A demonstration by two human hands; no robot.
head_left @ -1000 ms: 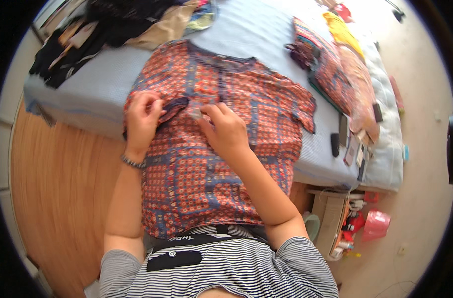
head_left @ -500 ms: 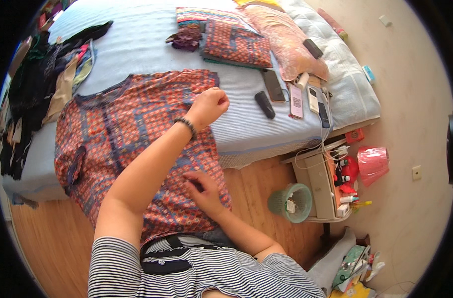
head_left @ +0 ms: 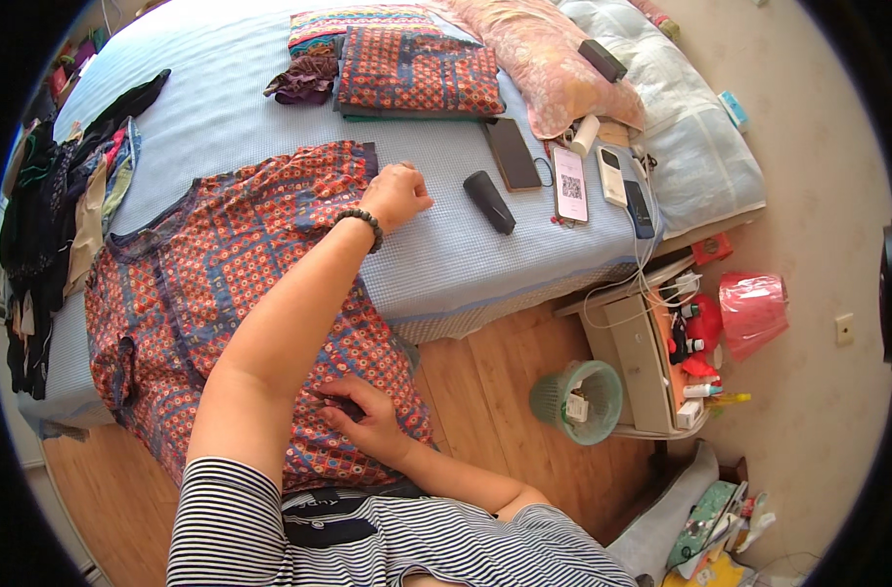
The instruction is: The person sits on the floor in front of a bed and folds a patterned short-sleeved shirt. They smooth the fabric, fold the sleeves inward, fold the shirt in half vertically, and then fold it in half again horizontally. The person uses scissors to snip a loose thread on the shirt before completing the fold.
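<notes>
A red and blue patterned garment (head_left: 236,230) with short sleeves and a dark collar lies spread over the bed's near edge and hangs down against me. My left hand (head_left: 397,196), a beaded bracelet on its wrist, is closed beside the end of the garment's upper right sleeve. Its curled fingers hide whatever they may hold. Lower down, my right hand (head_left: 366,423) rests at the hanging part of the garment, thumb and fingers pinched around a dark fold of cloth.
Folded patterned clothes (head_left: 422,73) lie farther back on the bed. A black cylindrical object (head_left: 489,203), a dark phone (head_left: 512,155) and a lit phone (head_left: 569,184) lie to the right. Dark clothes (head_left: 40,215) are heaped at left. A green wastebasket (head_left: 602,430) stands beside a drawer unit (head_left: 630,342).
The whole view has shifted, so the bed's things appear farther left. Against the sleeve, my left hand has moved slightly right, past its end. My right hand stays low on the garment.
</notes>
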